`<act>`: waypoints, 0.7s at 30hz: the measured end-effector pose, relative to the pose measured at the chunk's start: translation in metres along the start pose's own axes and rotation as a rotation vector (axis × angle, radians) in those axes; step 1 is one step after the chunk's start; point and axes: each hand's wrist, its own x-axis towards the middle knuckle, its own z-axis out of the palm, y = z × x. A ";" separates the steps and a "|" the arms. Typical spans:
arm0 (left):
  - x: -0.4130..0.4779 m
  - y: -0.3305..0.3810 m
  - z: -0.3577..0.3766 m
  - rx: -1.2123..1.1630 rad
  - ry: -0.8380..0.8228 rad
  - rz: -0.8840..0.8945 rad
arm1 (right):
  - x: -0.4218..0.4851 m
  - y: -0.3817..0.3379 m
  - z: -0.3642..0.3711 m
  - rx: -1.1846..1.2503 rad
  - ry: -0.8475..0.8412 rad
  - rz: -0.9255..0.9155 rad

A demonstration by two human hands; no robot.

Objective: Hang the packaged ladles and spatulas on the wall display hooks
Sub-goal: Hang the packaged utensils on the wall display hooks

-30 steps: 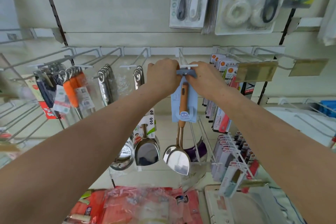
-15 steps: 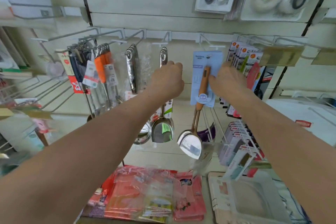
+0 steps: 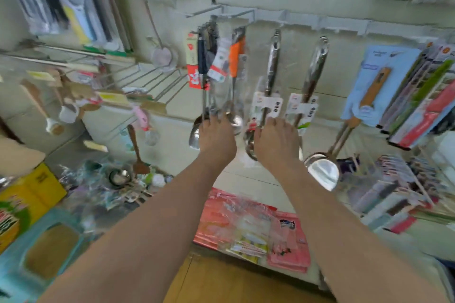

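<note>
Done: we see the blue-carded spatula point(image 3: 374, 86) hanging towards the hook rail's right side, with the steel ladles point(image 3: 273, 64) on the middle hooks.
Left hand point(image 3: 216, 140): back towards us, at the orange-handled ladles' point(image 3: 235, 61) bowls. Its fingers are hidden, so we cannot tell their state.
Right hand point(image 3: 275, 142): at the steel ladles' labels, its fingers equally unclear.
Left: we judge the blurred wrapped utensils point(image 3: 118, 179), heaped at the shelf's left, await hanging.

Blue-card spatula point(image 3: 376, 86): wooden handle, steel blade, hanging at far right.
Steel ladles point(image 3: 272, 66): two, paper-labelled, hanging side by side, centre.
Orange-handled utensil point(image 3: 234, 61): hanging just left of ladles.
Wall hooks point(image 3: 236, 15): wire, along far wall.
</note>
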 end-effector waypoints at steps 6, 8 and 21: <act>-0.056 -0.100 0.023 0.041 -0.097 -0.240 | -0.053 -0.085 0.054 0.084 -0.076 -0.148; -0.078 -0.130 0.033 0.035 -0.096 -0.329 | -0.071 -0.111 0.070 0.124 -0.117 -0.186; -0.163 -0.272 0.043 0.022 -0.115 -0.705 | -0.137 -0.230 0.133 0.049 -0.412 -0.430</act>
